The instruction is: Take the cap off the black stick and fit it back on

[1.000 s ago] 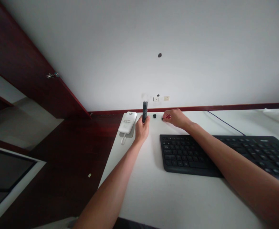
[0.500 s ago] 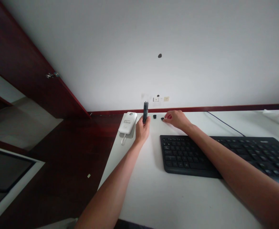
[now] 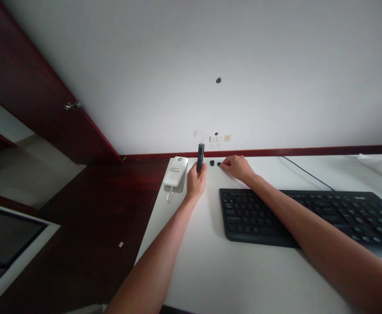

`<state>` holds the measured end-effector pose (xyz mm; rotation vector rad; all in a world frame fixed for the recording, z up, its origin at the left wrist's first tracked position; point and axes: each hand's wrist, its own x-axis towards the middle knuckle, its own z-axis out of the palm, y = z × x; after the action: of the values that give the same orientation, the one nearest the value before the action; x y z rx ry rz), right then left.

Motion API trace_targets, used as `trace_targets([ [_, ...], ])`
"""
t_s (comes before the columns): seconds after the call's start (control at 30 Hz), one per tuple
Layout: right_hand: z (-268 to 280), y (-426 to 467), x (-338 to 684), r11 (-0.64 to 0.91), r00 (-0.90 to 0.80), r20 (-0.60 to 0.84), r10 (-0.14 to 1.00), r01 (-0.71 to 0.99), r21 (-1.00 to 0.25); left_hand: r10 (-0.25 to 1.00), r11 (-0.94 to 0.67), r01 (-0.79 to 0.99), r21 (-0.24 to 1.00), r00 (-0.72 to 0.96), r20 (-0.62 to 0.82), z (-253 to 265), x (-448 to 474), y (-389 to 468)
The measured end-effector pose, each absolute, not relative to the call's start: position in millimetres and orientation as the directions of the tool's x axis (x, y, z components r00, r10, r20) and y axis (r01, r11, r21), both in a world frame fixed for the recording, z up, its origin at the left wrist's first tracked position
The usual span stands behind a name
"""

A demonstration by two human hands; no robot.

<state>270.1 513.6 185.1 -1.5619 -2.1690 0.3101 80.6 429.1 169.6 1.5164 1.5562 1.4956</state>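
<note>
My left hand (image 3: 195, 181) is wrapped round a slim black object (image 3: 201, 157), which stands upright above the fingers; its exact kind is not clear. Further right, my right hand (image 3: 238, 168) is closed in a pinch, its fingertips at a small black piece (image 3: 219, 164) low over the table's far edge. A second small black piece (image 3: 212, 162) lies between the two hands, touched by neither. Left of my left hand is a white power bank (image 3: 175, 171) with a short looped strap or cable.
A black keyboard (image 3: 252, 218) lies under my right forearm on the white table (image 3: 194, 266), its cable (image 3: 308, 174) running to the back edge. White plastic or cloth (image 3: 376, 165) rests at the far right. Wall sockets (image 3: 221, 138) sit behind the table.
My right hand has moved slightly left with the small black piece, nearer to the other piece. My left hand still holds the slim black object. The whole view has shifted down a little.
</note>
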Motion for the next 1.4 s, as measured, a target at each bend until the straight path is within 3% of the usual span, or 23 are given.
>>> trace_targets([
  [0.43,183.7,513.6,269.6,0.371,-0.283,0.245,0.927,0.789,-0.490,0.922,-0.196,0.341,0.920,-0.256,0.291,172.6,81.6,427.8],
  [1.4,181.5,511.7,269.7,0.416,-0.326,0.261,0.909,0.759,-0.501,0.917,-0.207,0.390,0.897,-0.243,0.317,172.5,81.3,427.5],
])
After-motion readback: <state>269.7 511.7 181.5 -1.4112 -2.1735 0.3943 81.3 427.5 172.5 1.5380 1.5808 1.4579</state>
